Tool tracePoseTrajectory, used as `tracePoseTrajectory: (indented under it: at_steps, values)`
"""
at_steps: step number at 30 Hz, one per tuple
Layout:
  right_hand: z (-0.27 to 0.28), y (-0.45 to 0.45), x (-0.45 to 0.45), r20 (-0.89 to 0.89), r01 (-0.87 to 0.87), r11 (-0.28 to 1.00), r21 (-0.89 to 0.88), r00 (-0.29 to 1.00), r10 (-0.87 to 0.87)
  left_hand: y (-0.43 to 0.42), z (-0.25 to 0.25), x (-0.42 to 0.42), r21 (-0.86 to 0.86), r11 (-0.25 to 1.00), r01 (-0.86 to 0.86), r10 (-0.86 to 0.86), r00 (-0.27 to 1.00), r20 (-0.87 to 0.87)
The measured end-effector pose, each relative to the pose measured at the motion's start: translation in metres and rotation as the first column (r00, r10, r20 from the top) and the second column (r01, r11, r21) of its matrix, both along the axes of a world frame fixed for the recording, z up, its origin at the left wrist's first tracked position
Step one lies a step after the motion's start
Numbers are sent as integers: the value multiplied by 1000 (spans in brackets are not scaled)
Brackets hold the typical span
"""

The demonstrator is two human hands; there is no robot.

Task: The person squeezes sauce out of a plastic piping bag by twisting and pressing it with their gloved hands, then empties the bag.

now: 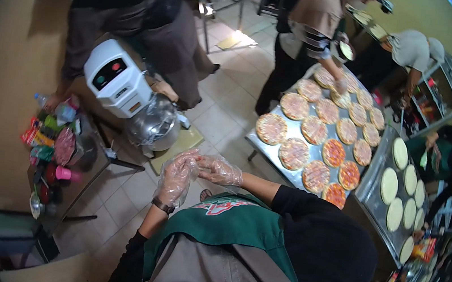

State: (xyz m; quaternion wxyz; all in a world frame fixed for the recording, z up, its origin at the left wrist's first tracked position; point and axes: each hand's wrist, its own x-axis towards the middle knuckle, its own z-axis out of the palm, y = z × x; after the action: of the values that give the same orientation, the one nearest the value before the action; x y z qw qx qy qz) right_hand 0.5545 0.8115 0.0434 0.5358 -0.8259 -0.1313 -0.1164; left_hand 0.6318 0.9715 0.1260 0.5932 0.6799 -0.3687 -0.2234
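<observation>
In front of my green and grey apron [243, 226], my left hand [176, 177] and my right hand [220, 171] meet at the fingertips. Both wear clear plastic gloves, and a dark band circles my left wrist. My left fingers point up and lie close together, stretched out. The right fingers reach sideways and touch the left ones, looking fairly straight. Between the hands I can make out no object. The nearest thing is a stand mixer [119, 78] with a metal bowl [155, 123], just beyond my left hand.
At right, a metal table [262, 146] holds several topped pizzas [294, 153]; another person's hand reaches over them. Beside it, a tray [371, 188] carries plain dough rounds [389, 185]. A person leans by the mixer. A cluttered table [83, 185] stands at left. Other people work around the room.
</observation>
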Motion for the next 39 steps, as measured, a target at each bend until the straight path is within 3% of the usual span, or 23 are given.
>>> tracePoseTrajectory:
  at_steps: [1,3,5,8,13,16,20,22,25,28,29,31,33,36,39]
  values:
    - [6,8,16,79,23,998,-50,997,-19,11,2,13,15,998,-63,63,998,-1]
    - [19,18,41,54,-13,997,-72,998,17,30,2,38,32,990,-136,136,991,3]
    - [20,23,62,24,-39,994,-100,999,42,42,-6,57,67,968,-244,252,952,-173]
    - [16,26,81,-36,-15,992,-128,999,10,45,-15,85,123,964,-236,259,938,-229]
    - [11,2,117,-95,24,994,-106,995,-34,22,-20,121,81,974,-210,220,965,-145]
    - [5,-21,144,-147,43,996,-83,988,-55,2,-26,148,24,983,-183,185,967,-178]
    - [-10,-61,182,-177,94,995,-43,979,-100,-35,-36,193,95,980,-176,190,966,-174]
    - [-8,-84,201,-168,93,995,-40,981,-98,-58,-41,217,124,980,-158,168,983,-72]
    - [1,-118,237,-291,90,996,23,953,-79,-99,-30,246,42,988,-151,154,986,-67]
    - [5,-152,268,-225,94,994,-48,969,-102,-145,-38,274,-126,981,-150,146,988,-46]
    - [17,-163,275,-271,83,988,-132,956,-117,-158,-39,281,-98,978,-185,188,982,19]
    - [10,-185,288,-239,61,998,-13,969,-62,-175,-33,293,-58,970,-235,239,967,84]
    - [0,-206,297,-226,77,997,32,972,-67,-197,-25,302,99,980,-175,166,982,91]
    - [-8,-235,303,-278,84,995,59,958,-64,-226,-34,316,-29,967,-251,253,961,108]
    - [-3,-252,303,-304,138,989,54,946,-115,-255,-32,328,31,978,-206,206,979,7]
